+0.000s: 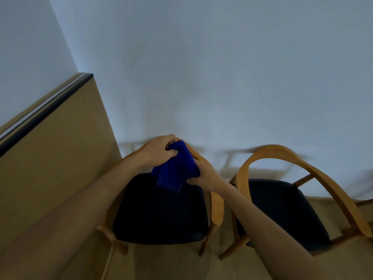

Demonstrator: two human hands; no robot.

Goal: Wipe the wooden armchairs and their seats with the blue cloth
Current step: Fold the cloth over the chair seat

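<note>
Left armchair (217,207): curved back largely hidden behind blue cloth (175,167). Cloth grasped by left hand (159,151) and right hand (203,174). Right armchair (314,168): blurred, cut off at edge; tan panel (50,158) at left.

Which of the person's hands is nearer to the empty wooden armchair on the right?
The right hand. It grips the blue cloth on the side facing the right-hand wooden armchair; the left hand holds the cloth's far side, farther away.
</note>
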